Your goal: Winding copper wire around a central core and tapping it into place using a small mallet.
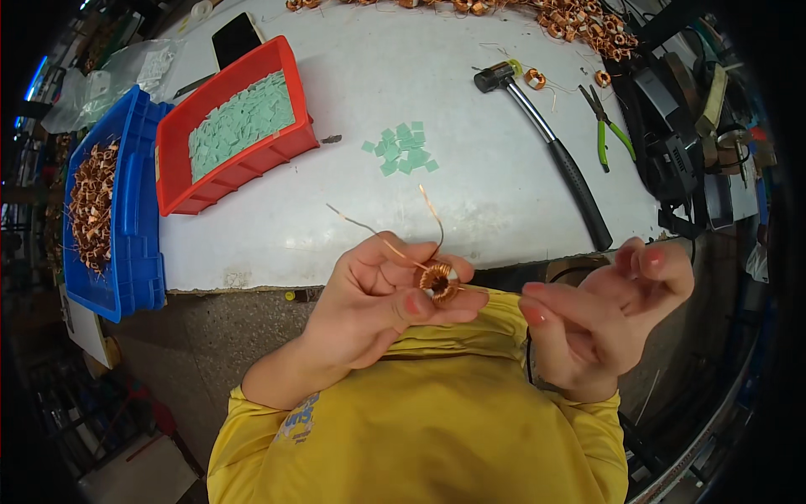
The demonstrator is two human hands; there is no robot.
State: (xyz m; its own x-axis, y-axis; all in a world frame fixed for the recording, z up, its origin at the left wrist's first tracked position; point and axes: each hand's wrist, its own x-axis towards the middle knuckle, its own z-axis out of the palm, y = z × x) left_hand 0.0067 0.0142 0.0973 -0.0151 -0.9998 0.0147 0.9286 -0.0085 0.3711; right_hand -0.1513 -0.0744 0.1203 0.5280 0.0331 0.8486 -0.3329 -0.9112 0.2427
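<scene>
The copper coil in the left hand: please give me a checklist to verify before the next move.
1. Copper coil held firmly between left hand fingers: ok.
2. Both wire leads free, pointing up: ok.
3. Right hand empty, open, apart from the coil: ok.
4. Green pads loose on the white table: ok.
5. Hammer and pliers lying aside: ok.
6. Winding undamaged: cannot tell.
</scene>
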